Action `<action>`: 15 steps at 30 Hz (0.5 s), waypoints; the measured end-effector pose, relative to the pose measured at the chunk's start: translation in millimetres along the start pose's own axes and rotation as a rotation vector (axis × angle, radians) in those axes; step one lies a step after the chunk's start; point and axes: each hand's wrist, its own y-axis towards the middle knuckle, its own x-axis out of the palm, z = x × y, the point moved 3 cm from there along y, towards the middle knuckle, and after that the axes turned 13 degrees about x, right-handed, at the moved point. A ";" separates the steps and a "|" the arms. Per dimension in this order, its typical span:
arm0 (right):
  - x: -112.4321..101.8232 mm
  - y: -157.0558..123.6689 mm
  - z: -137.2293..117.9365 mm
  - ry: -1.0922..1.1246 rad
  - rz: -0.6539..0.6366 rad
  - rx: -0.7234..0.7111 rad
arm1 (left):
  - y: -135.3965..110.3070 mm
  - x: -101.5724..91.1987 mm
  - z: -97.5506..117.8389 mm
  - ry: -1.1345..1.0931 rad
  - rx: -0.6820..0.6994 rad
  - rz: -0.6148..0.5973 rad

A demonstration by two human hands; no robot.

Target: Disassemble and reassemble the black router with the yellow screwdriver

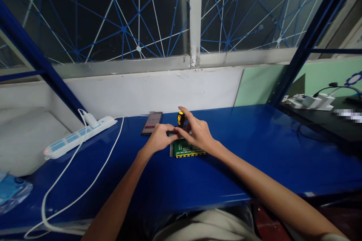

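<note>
A screwdriver (180, 119) with a short black and yellow handle stands upright over a green circuit board (185, 147). My right hand (199, 131) is closed on the screwdriver, index finger up by the top of the handle and thumb low beside it. My left hand (160, 137) reaches over the board's far left corner, its fingers pinched together close to the foot of the screwdriver. What those fingers grip, and the screwdriver's tip, are hidden behind the hands. A yellow and black strip runs along the board's near edge.
A phone (152, 123) lies behind my left hand on the blue table (254, 139). To the left are a white power strip (82, 137) with a looping white cable (106, 169) and a blue plastic packet (13, 192). More plugs (316, 101) sit far right.
</note>
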 end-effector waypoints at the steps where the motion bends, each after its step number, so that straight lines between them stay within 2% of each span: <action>1: -0.4 0.0 -0.2 0.003 0.002 0.000 | 0.0 0.2 -0.2 -0.004 0.008 -0.002; 11: 0.1 0.3 -0.2 0.080 -0.040 -0.005 | 0.9 -0.5 4.9 -0.061 0.065 -0.054; 15: 1.8 0.7 1.3 0.109 -0.065 0.005 | 1.4 0.8 4.1 -0.050 0.049 -0.040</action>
